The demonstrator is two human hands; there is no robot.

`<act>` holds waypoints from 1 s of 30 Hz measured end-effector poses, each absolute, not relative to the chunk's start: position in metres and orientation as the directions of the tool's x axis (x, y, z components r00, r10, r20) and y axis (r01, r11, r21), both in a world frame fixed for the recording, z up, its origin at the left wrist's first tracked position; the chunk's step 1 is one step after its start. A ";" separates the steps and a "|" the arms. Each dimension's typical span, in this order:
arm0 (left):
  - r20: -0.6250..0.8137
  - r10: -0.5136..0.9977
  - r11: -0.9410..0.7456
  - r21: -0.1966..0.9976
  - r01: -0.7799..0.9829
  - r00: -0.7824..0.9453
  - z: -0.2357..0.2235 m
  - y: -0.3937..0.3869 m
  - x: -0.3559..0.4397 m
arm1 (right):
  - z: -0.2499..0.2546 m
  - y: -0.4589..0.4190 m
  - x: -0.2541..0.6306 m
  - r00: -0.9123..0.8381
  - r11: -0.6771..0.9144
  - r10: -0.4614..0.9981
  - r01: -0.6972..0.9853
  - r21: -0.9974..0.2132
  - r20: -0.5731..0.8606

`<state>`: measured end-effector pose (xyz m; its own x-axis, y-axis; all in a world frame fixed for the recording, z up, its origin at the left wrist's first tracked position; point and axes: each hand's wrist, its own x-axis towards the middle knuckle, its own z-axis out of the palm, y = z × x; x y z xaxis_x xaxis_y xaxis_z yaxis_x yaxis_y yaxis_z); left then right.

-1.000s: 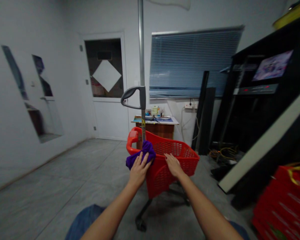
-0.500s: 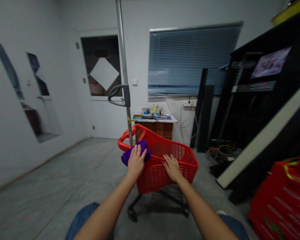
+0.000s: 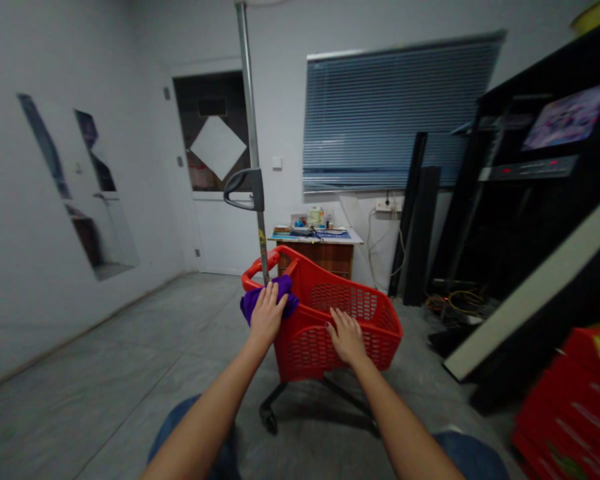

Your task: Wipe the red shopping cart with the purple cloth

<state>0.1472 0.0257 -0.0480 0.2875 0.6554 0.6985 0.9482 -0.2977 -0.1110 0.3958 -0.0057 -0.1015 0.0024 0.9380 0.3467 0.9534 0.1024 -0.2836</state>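
Observation:
My left hand (image 3: 267,319) holds a bunched purple cloth (image 3: 289,305) against the red shopping cart (image 3: 305,347), near its handle end. Its fingers are extended over the cloth, and the palm side is hidden. My right hand (image 3: 348,337) lies against the near upper side of the basket. Those fingers are stretched and slightly apart, with the tips reaching just over the rim. The cart stands on dark legs with casters, its red handle (image 3: 253,272) to the left. Behind that end rises a metal pole (image 3: 250,100) with a grey looped grip (image 3: 243,190).
Behind the cart is a small wooden desk (image 3: 320,257) with several items on top. A dark rack (image 3: 460,220), cables (image 3: 455,303) and a leaning pale panel (image 3: 535,287) stand to the right. Red bags (image 3: 565,400) sit at lower right. A white door (image 3: 220,233) is at the back.
My left hand and the purple cloth have slid slightly left and up along the cart. My right hand stays on the basket's side. The whole view has shifted a little.

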 end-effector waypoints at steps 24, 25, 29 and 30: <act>0.710 0.652 -0.332 -0.047 0.942 0.265 -0.064 0.030 0.191 | -0.107 -0.004 0.383 -0.029 0.124 0.949 0.951 -0.285 0.315; 0.693 0.656 -0.366 -0.057 0.929 0.301 -0.068 0.028 0.203 | -0.108 -0.004 0.381 -0.029 0.125 0.948 0.950 -0.287 0.318; 0.649 0.650 -0.452 -0.087 0.888 0.395 -0.069 0.023 0.227 | -0.111 -0.002 0.385 -0.047 0.148 0.944 0.945 -0.291 0.328; 0.652 0.651 -0.445 -0.087 0.891 0.388 -0.064 0.023 0.222 | -0.113 -0.003 0.389 -0.064 0.166 0.941 0.943 -0.287 0.332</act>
